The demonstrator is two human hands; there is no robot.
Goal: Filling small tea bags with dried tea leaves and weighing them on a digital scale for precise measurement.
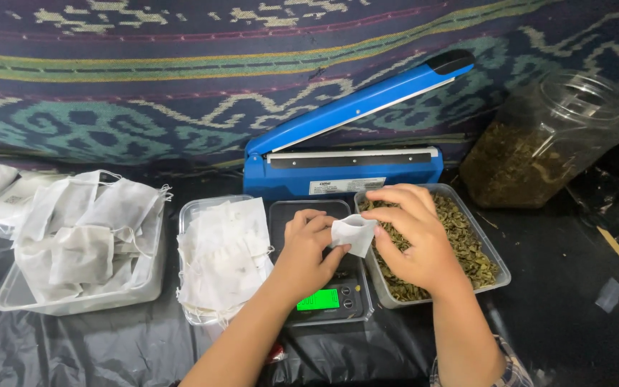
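On the desk (582, 287), a scale (324, 287) sits between a tray of empty bags (220, 265) on its left and a tray of dried leaves (460, 251) on its right. A heat sealer (345, 154) stands behind them, with a jar (546, 140) to its right and a tub of bags (80, 244) at far left.

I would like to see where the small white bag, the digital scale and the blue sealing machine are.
small white bag (353, 233), head view, on its white face between the hands.
digital scale (319, 299), head view, on its green display.
blue sealing machine (356, 107), head view, on the raised blue arm.

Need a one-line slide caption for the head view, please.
Left hand and right hand hold a white bag over the scale, beside a tray of dried leaves.
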